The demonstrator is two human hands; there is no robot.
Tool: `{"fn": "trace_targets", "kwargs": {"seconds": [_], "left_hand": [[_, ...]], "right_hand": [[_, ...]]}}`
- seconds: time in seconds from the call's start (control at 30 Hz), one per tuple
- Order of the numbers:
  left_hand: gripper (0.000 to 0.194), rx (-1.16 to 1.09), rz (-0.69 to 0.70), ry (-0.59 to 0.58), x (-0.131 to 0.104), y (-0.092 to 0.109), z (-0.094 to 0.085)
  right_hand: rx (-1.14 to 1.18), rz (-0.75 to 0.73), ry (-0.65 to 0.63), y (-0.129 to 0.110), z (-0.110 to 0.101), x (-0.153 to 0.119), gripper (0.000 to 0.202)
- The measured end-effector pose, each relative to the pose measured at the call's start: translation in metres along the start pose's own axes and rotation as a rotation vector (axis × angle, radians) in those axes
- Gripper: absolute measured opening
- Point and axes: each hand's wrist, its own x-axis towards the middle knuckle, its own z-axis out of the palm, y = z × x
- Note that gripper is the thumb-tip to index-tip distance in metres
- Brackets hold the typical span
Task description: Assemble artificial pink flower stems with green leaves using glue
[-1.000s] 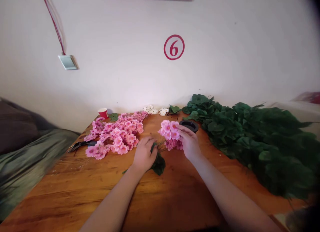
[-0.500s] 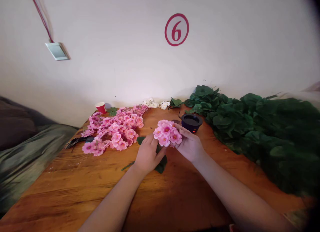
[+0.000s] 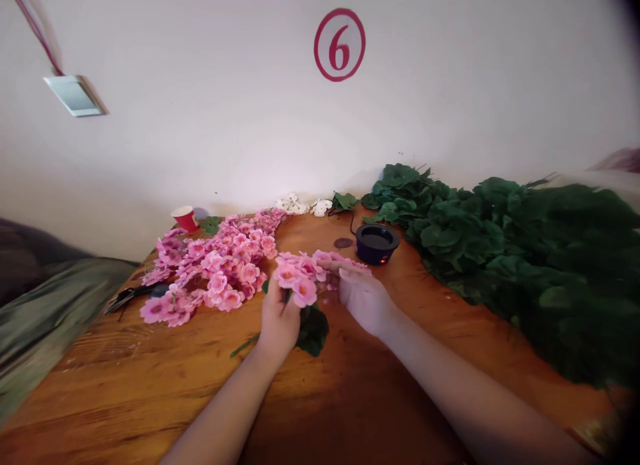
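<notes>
My left hand (image 3: 280, 321) is closed around an artificial flower (image 3: 299, 278) just below its pink blossoms. Dark green leaves (image 3: 313, 331) hang under the hand, and a green stem end (image 3: 245, 345) sticks out to its left. My right hand (image 3: 364, 297) reaches into the same flower head from the right, fingers stretched out flat against the blossoms. Part of the flower head lies behind those fingers. Left of my hands, a heap of loose pink flower sprays (image 3: 215, 268) lies on the wooden table (image 3: 150, 378).
A small black pot (image 3: 377, 245) with a red light and a cord stands beyond my right hand. Green leaf bunches (image 3: 480, 251) pile up along the right. At the back are white flowers (image 3: 320, 207) and a red paper cup (image 3: 185, 219); dark-handled tools (image 3: 131, 295) lie at left.
The round flower head has been parted and tilted, its blossoms now spread sideways between my hands. My right fingers have moved in over the blossoms. The view has shifted slightly right.
</notes>
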Motion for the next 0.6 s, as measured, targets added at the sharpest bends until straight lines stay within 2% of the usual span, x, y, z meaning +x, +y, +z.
{"fn": "trace_targets", "kwargs": {"seconds": [0.07,0.17,0.27,0.33,0.43,0.53,0.6], "left_hand": [[0.014,-0.092,-0.108,0.108,0.004,-0.001,0.000],[0.018,-0.294,-0.259,0.214,0.013,-0.002,0.000],[0.017,-0.525,-0.336,0.289,0.017,-0.002,0.001],[0.017,-0.588,-0.363,0.305,0.017,-0.002,0.002],[0.019,-0.573,-0.357,0.309,0.014,-0.006,0.004],[0.021,-0.529,-0.328,0.311,0.012,-0.014,0.006],[0.020,-0.508,-0.322,0.303,0.011,-0.020,0.006]], "right_hand": [[-0.013,-0.017,0.008,0.000,0.002,-0.001,0.037],[-0.039,-0.061,0.080,-0.002,0.002,0.000,0.042],[-0.064,-0.129,0.143,-0.004,-0.002,0.001,0.039],[-0.107,-0.214,0.163,-0.005,-0.005,0.000,0.036],[-0.336,-0.441,0.245,-0.008,-0.010,-0.003,0.029],[-0.641,-0.757,0.409,-0.014,-0.014,-0.006,0.025],[-0.740,-0.902,0.507,-0.019,-0.017,-0.006,0.024]]}}
